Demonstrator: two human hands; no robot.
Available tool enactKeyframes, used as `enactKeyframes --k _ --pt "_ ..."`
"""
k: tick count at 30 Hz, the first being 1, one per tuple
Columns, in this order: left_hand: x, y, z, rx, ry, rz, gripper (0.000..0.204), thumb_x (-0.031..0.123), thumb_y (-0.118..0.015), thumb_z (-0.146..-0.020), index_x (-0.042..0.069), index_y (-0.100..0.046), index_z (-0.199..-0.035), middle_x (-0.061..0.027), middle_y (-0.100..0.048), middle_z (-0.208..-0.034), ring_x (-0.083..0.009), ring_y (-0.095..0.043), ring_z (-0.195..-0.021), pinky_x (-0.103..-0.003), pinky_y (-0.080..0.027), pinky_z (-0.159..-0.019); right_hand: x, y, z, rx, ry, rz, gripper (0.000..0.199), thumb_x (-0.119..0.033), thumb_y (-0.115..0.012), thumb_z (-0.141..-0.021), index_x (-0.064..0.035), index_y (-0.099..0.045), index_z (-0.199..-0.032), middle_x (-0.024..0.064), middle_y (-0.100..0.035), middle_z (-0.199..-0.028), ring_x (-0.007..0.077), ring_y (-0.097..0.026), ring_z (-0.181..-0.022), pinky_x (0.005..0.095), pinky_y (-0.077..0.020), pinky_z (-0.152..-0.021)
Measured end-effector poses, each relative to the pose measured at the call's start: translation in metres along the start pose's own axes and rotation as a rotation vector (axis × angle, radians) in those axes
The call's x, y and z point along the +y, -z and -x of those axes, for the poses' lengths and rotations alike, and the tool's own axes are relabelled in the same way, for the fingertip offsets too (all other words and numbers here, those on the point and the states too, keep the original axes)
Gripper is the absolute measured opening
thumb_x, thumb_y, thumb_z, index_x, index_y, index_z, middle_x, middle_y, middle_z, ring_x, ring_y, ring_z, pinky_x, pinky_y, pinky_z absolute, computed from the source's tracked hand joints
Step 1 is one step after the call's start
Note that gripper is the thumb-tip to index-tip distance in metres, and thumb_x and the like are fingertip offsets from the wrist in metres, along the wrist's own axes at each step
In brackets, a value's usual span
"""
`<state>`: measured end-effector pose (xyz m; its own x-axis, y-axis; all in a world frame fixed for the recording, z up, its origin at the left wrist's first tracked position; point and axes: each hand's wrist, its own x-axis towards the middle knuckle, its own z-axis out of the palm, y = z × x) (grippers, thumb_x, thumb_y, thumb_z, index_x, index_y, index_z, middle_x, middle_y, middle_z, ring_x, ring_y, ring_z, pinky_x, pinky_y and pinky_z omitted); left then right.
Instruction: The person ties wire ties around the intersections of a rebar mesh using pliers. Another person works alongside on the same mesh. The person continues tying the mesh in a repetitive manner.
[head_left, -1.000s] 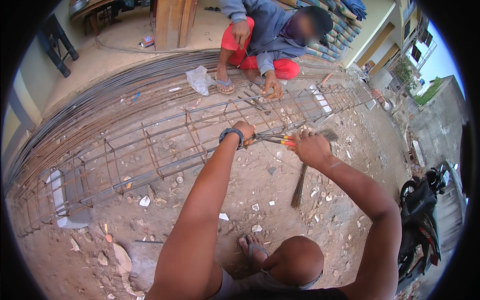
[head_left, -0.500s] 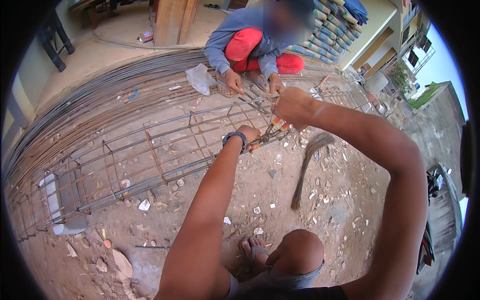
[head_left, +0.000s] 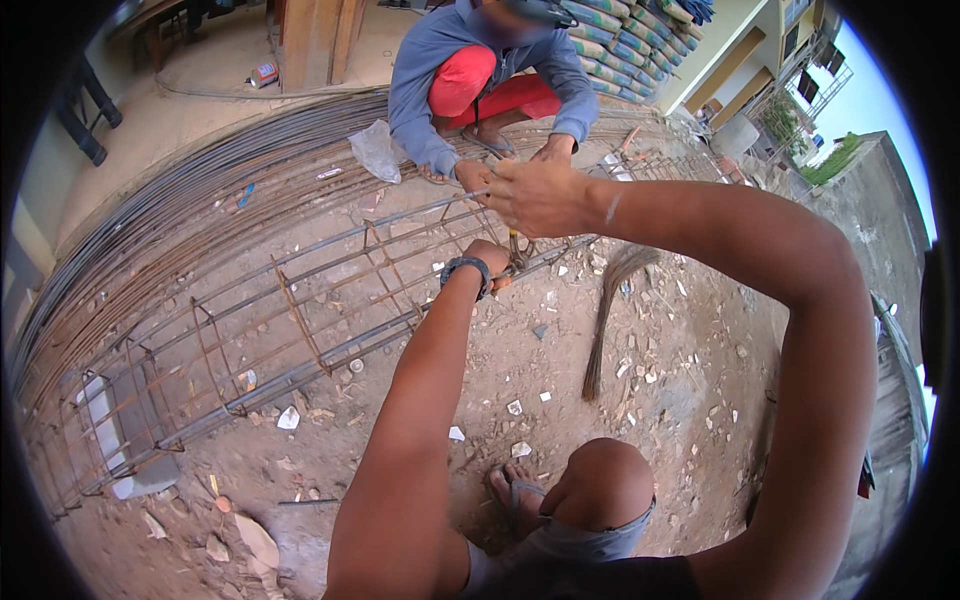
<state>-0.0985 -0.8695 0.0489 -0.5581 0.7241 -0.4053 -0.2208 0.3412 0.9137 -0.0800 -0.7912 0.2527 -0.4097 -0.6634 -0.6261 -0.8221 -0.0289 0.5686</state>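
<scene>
1. Head view: we see our left hand [head_left: 492, 255] low against the rebar cage [head_left: 300, 330], closed on the bar where an upright tie crosses it, apparently to steady that joint. A dark wristband sits just behind it.
2. Our right hand [head_left: 535, 195] is raised at about 12 o'clock from the left one, fingers pinched together on something thin. It looks like wire drawn up from the joint, though we cannot tell for sure.
3. The cage lies on its side on the dirt ground [head_left: 640, 420], running from 8 o'clock up toward 1 o'clock, so its joints are within reach of someone crouching beside it.
4. A co-worker [head_left: 470, 70] squats on the far side at 12 o'clock, hands on the same cage just beyond ours.
5. Loose long bars [head_left: 190, 210] are bundled beyond the cage, at 10 o'clock.
6. A twig broom [head_left: 605, 320] lies on the ground at 3 o'clock from our left hand.
7. Packages: a crumpled clear plastic bag [head_left: 375, 150] rests on the bars at 11 o'clock; stacked sacks [head_left: 625, 35], pale with green bands, stand behind the co-worker at 1 o'clock; a small red-and-white can [head_left: 264, 73] lies on the floor at 11 o'clock.
</scene>
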Motion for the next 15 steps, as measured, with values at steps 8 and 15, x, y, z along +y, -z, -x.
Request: enactKeyframes --k 8,15 --pt "0.002 0.005 -0.013 0.038 0.089 -0.072 0.034 0.019 -0.049 -0.093 0.001 -0.072 -0.076 -0.0088 -0.068 -0.061 -0.0176 -0.065 -0.051 -0.035 -0.051 -0.053 -0.077 0.034 0.058 -0.928 -1.083 -1.647 0.067 -0.067 -0.056 -0.092 -0.002 -0.064 -0.078 0.0084 -0.065 -0.071 0.0206 -0.067 -0.063 0.0364 -0.0568 -0.056" --pt "-0.006 0.013 -0.003 0.033 0.058 -0.083 0.038 0.031 -0.055 -0.099 -0.001 -0.071 -0.086 -0.008 -0.067 -0.061 -0.0114 -0.049 -0.039 -0.028 -0.035 -0.036 -0.111 0.038 0.068 -0.752 -1.071 -1.843 0.061 -0.057 -0.074 -0.085 0.0032 -0.062 -0.084 0.0097 -0.062 -0.064 0.0216 -0.063 -0.05 0.0334 -0.0554 -0.048"
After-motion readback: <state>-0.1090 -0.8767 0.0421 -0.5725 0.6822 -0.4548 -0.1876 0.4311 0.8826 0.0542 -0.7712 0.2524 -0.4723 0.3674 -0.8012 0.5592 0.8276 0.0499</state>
